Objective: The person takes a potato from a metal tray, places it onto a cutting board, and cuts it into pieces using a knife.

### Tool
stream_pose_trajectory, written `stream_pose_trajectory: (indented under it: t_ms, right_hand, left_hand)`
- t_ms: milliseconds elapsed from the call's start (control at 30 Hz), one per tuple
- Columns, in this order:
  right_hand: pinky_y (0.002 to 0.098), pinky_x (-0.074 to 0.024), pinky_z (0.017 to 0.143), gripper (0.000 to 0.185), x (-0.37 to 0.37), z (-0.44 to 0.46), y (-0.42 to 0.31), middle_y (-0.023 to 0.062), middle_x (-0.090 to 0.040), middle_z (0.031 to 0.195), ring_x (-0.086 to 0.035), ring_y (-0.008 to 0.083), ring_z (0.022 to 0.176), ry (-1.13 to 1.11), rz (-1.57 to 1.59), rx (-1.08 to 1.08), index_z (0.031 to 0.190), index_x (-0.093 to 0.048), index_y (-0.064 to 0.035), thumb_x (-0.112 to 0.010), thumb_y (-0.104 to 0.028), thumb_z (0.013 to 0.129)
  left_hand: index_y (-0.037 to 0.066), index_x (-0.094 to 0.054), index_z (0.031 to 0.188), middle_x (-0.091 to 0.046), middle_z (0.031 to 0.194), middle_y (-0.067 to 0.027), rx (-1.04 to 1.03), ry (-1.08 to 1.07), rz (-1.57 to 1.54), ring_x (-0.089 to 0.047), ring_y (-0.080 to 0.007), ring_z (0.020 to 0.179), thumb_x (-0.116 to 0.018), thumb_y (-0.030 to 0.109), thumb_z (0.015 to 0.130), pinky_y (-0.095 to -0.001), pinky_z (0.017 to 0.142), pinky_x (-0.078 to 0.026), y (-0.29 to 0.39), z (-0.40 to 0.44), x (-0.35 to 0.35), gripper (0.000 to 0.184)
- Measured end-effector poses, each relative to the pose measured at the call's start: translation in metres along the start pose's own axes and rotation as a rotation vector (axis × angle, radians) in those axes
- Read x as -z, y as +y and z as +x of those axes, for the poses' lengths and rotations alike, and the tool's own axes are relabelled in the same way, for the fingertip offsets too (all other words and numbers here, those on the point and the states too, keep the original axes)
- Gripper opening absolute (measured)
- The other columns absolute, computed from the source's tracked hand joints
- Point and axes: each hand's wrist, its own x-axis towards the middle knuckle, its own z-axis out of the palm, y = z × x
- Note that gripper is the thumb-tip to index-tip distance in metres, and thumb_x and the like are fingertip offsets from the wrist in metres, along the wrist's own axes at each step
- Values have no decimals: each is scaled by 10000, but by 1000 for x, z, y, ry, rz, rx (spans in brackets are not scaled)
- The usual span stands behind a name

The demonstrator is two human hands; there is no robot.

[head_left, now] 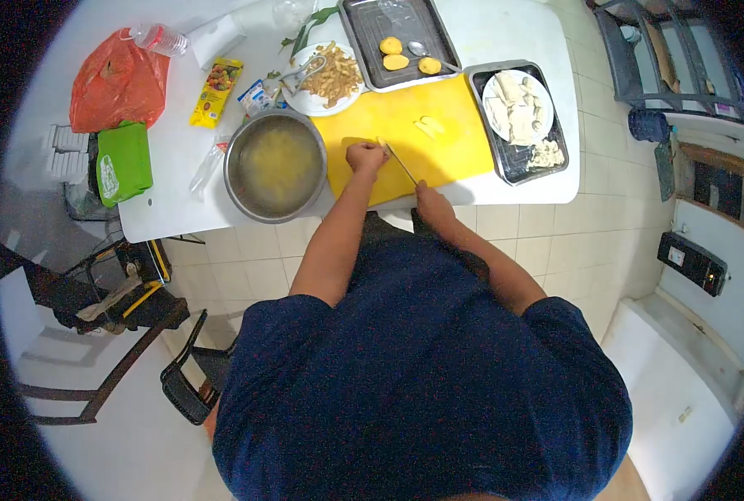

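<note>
My right hand [433, 204] is wrapped round the handle of a knife [402, 164], its blade slanting up and left over a yellow cutting board [464, 154]. Near the blade's tip, my left hand [367, 156] is closed on a small yellow potato piece [381, 141], mostly hidden by the fingers. A few cut potato pieces [429, 127] lie on the board, right of the blade. Left of the board stands a large metal bowl [232, 171] with yellowish pieces in cloudy liquid.
Behind the board, a dark tray [364, 50] holds peeled potatoes [391, 46] and a spoon [416, 48]. A plate [301, 102] bears brown food and a spoon. At right, another tray [512, 173] carries a plate of pale chunks [518, 113]. A red bag [120, 83] lies far left.
</note>
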Motion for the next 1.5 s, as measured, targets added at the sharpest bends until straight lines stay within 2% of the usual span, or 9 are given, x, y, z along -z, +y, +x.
stream_pose_trajectory:
  t_ms: [300,400,533,833,1000,1100,1300,1400,1500]
  right_hand:
    - [535,-504,667,207,3,41,-15,284,-625,824,-632,444,760,29,-61,-18,1027,-440,26,-380,-134,911]
    - [530,-514,672,213,4,42,-12,277,-633,848,-640,432,762,31,-68,-79,1042,-440,14,-379,-146,915]
    - [530,-515,670,221,17,38,-3,282,-631,863,-640,435,770,129,-23,-116,1025,-455,2,-357,-173,932]
    - [544,-511,662,243,30,33,-25,284,-629,832,-638,442,747,3,2,-18,1013,-486,4,-351,-183,939]
    - [527,-520,686,247,35,31,-34,290,-631,870,-645,432,793,-52,-66,-53,1000,-502,25,-361,-164,930]
    - [520,-525,688,238,37,31,-39,289,-633,885,-651,424,799,-53,-67,-70,1000,-511,28,-372,-148,921]
    - [518,-523,691,200,39,29,-43,273,-634,892,-650,418,815,-23,-76,-49,963,-526,29,-401,-110,891]
    - [515,-517,687,188,34,28,-45,270,-634,846,-644,423,798,28,-55,-13,934,-522,26,-408,-116,887]
    - [512,-514,689,184,31,30,-45,271,-633,832,-641,427,794,51,-47,-25,921,-517,25,-410,-121,888]
  left_hand:
    - [-52,-592,628,-640,683,-142,70,-114,-90,-643,-203,554,-660,-98,717,-290,468,-544,-8,15,4,121]
    - [-42,-581,612,-637,671,-140,49,-42,18,-647,-203,560,-657,-90,723,-293,473,-549,-7,11,1,143]
    - [-45,-584,631,-635,661,-133,16,-45,-51,-647,-198,560,-654,-80,729,-294,479,-549,-7,7,4,126]
    - [-62,-589,683,-648,720,-138,45,-53,-95,-650,-213,580,-683,-88,718,-293,518,-571,-9,7,4,105]
    - [-78,-606,708,-652,741,-147,44,-97,-160,-657,-218,599,-693,-88,714,-298,514,-571,-16,14,4,88]
    - [-43,-629,757,-664,727,-136,19,-118,-121,-661,-214,598,-630,-22,783,-311,544,-562,-20,19,4,34]
    - [-59,-627,762,-663,731,-150,20,-110,-144,-662,-221,599,-559,-29,814,-320,550,-568,-18,14,3,90]
    - [-79,-607,719,-647,709,-145,32,-105,-192,-651,-211,581,-660,-90,740,-303,505,-563,-17,15,1,58]
    - [-72,-608,693,-648,703,-143,45,-69,-169,-646,-202,571,-644,-85,748,-295,501,-559,-14,15,-2,67]
